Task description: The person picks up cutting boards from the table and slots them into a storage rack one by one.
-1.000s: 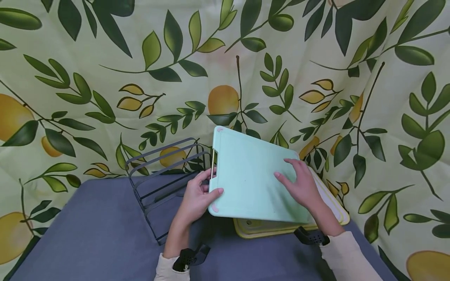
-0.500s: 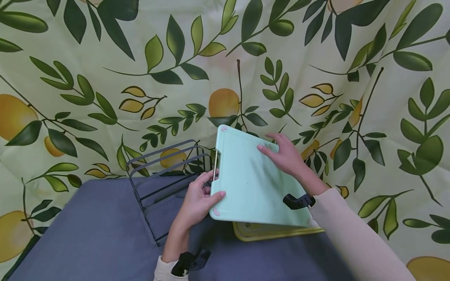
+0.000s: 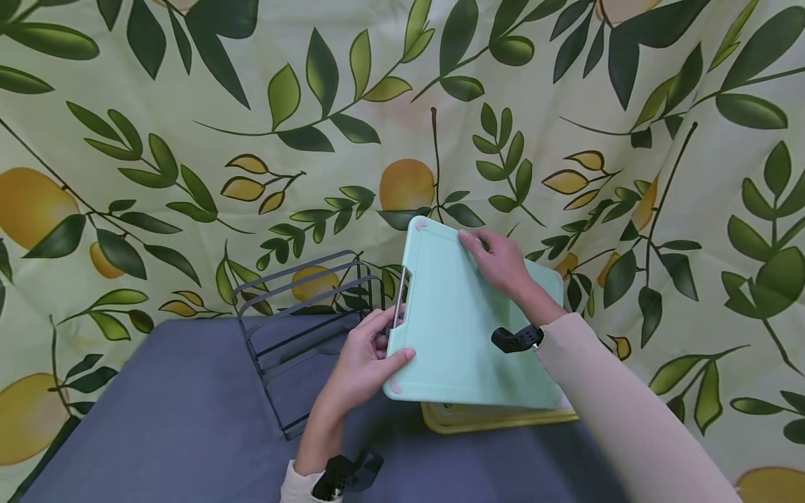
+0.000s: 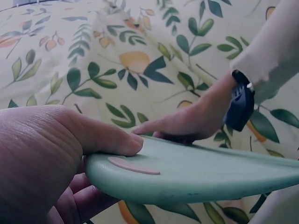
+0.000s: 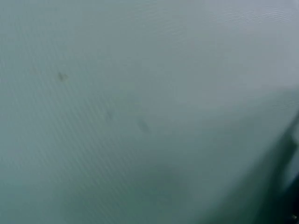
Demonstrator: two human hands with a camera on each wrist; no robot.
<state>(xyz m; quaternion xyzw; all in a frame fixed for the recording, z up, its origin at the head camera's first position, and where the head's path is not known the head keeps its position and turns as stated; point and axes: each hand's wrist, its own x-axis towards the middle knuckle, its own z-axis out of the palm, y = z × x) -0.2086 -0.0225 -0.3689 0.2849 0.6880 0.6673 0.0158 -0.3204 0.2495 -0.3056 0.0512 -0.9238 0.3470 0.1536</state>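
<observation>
A mint-green cutting board (image 3: 453,342) with pink corner pads and a metal-edged handle slot is held tilted up in the head view. My left hand (image 3: 360,362) grips its left edge beside the slot, thumb on the near face and fingers behind. At the far edge, my right hand (image 3: 499,265) holds the board with the thumb on the face; its other fingers are mostly hidden behind the edge. The left wrist view shows the left thumb (image 4: 112,137) next to a pink corner pad. Only the blurred board surface (image 5: 117,93) fills the right wrist view.
A dark wire rack (image 3: 293,270) with several slots stands left of the board. Beneath the green board lies a yellow-rimmed board (image 3: 497,422), mostly covered. Both are on a blue-grey cloth surface (image 3: 170,419), with a leaf-and-fruit patterned curtain (image 3: 352,77) behind.
My right hand has moved from the right part of the board's face up and left to its far edge. The board has shifted slightly right, with my left hand still holding it.
</observation>
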